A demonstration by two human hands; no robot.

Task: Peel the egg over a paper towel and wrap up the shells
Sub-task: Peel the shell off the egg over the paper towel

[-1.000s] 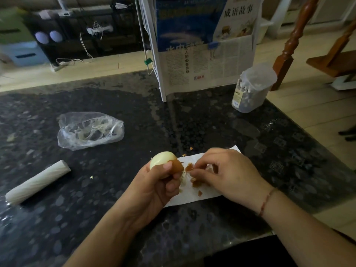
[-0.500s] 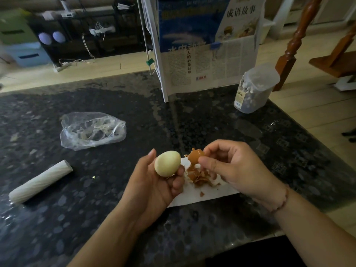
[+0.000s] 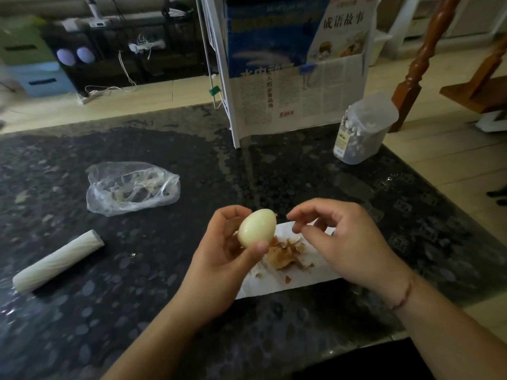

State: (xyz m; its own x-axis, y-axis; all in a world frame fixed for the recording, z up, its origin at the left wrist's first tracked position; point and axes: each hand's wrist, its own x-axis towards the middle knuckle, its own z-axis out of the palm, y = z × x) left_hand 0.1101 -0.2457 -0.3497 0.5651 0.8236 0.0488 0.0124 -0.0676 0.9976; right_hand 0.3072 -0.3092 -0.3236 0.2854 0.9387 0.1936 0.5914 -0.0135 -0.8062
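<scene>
My left hand (image 3: 219, 259) holds a pale, smooth peeled egg (image 3: 257, 227) between thumb and fingertips, lifted above the left edge of a white paper towel (image 3: 307, 278). A heap of brown shell pieces (image 3: 285, 255) lies on the towel just under and right of the egg. My right hand (image 3: 343, 242) hovers over the towel's right half with its fingers loosely curled and nothing between them, its fingertips a short way from the egg. Part of the towel is hidden under both hands.
The dark speckled tabletop (image 3: 137, 311) carries a crumpled clear plastic bag (image 3: 131, 187) at the left, a white paper roll (image 3: 57, 260) nearer the left edge, a clear lidded container (image 3: 362, 130) at the back right, and an upright rack of newspapers (image 3: 296, 72) behind.
My right hand pulled off a brown shell piece, lifted it, and has let it go; it now holds nothing. My left hand raised and turned the egg, now bare of shell.
</scene>
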